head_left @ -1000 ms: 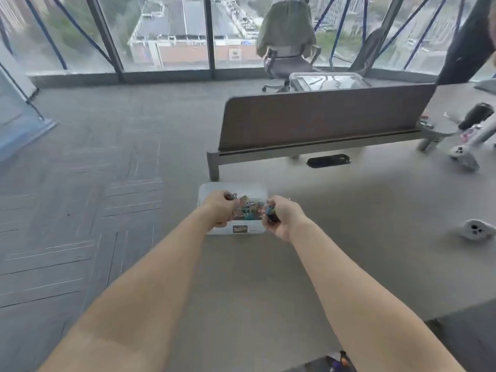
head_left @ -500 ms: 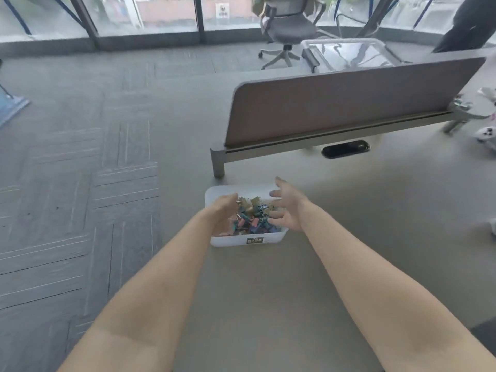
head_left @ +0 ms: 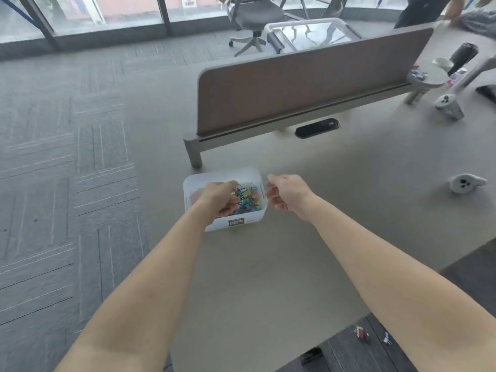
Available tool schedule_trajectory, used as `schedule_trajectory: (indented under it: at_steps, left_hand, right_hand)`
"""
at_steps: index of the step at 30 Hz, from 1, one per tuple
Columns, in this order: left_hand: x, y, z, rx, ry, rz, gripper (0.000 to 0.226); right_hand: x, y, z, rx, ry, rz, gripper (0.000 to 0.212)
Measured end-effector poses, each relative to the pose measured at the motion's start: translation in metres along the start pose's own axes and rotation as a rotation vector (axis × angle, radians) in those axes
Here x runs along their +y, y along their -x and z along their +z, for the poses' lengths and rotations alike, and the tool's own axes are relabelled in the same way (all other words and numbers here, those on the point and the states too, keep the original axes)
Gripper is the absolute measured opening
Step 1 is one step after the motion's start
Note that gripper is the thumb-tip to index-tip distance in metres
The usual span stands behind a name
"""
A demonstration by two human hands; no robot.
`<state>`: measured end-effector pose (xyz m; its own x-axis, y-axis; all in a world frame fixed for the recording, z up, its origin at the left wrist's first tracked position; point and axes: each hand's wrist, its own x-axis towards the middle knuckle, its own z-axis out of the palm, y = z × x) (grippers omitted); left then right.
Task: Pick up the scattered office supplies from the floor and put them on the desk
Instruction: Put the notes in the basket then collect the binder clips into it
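Now the left hand [head_left: 218,196] reaches into the white box [head_left: 252,222] near the left edge of the table [head_left: 268,269], its fingers curled down among the coloured binder clips [head_left: 249,197]; whether they pinch any cannot be told. Just beside the box's right wall, the right hand [head_left: 288,194] hovers with fingers loosely spread, holding nothing. Two stray clips [head_left: 361,334] lie on the floor [head_left: 346,353] below the table's near edge.

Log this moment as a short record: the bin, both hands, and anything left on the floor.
Bin: white plastic, on the desk, filled with colourful binder clips
Left hand: inside the bin, fingers curled over the clips; grip unclear
Right hand: just right of the bin, relaxed, empty
On the floor: two loose clips by the desk's near edge
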<state>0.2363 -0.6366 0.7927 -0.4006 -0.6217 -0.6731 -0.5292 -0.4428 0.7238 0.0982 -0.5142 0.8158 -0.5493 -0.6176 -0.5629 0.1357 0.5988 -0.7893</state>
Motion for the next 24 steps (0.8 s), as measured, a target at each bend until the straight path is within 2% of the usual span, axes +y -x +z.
schedule_trajectory:
  at_steps: [3, 7, 12, 15, 19, 24]
  left_hand:
    - [-0.004, 0.033, 0.035, -0.107, -0.064, 0.053, 0.014]
    - [-0.023, 0.082, 0.099, -0.238, -0.168, 0.152, 0.016]
    - [-0.055, 0.149, 0.179, -0.311, -0.44, 0.269, 0.013]
    - [-0.091, 0.188, 0.225, -0.296, -0.477, 0.289, 0.01]
    - [-0.163, 0.222, 0.291, -0.376, -0.549, 0.209, 0.01]
    - [-0.249, 0.223, 0.359, -0.482, -1.001, 0.293, 0.017]
  right_hand:
    - [0.022, 0.041, -0.04, 0.036, 0.194, -0.108, 0.025]
    - [0.07, 0.108, -0.11, 0.098, 0.381, -0.163, 0.019]
    - [0.163, 0.192, -0.189, 0.191, 0.431, -0.19, 0.021]
    - [0.232, 0.229, -0.228, 0.232, 0.38, -0.188, 0.027]
    - [0.327, 0.277, -0.263, 0.266, 0.501, -0.068, 0.026]
    - [0.421, 0.3, -0.29, 0.183, 0.965, 0.134, 0.029]
